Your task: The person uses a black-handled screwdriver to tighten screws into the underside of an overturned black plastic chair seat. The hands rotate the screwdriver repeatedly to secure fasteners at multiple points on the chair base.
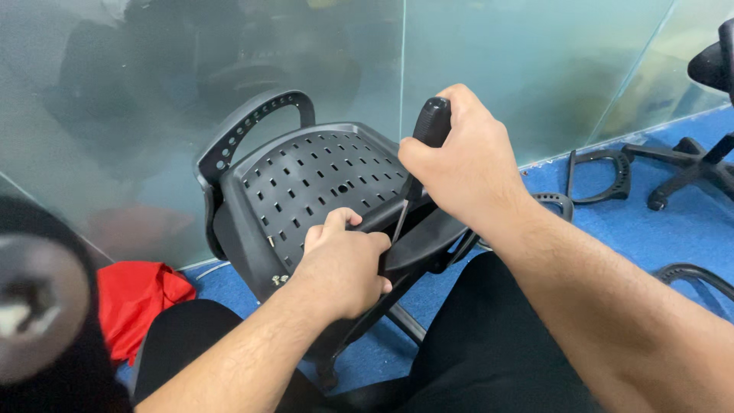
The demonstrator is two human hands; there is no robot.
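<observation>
Blue carpet floor (604, 229) runs up to a frosted glass partition (497, 69), and I am looking down from the head camera at a person seated low, dark trousers filling the bottom of the view. Just beyond both hands lies a black perforated plastic chair seat (313, 180), tilted up towards the glass with one curved armrest (245, 126) rising at its far left. The left hand (344, 264) is closed tight around a black bracket (417, 241) at the seat's near edge. The right hand (466, 164), higher and slightly farther out, is wrapped around the black handle of a screwdriver (428, 138); its long axis runs steeply down and a little leftward, the shaft reaching the bracket just right of the left hand's knuckles. Loose armrests (600, 176) lie right of the right hand, and a red cloth (134, 298) left of the left forearm.
</observation>
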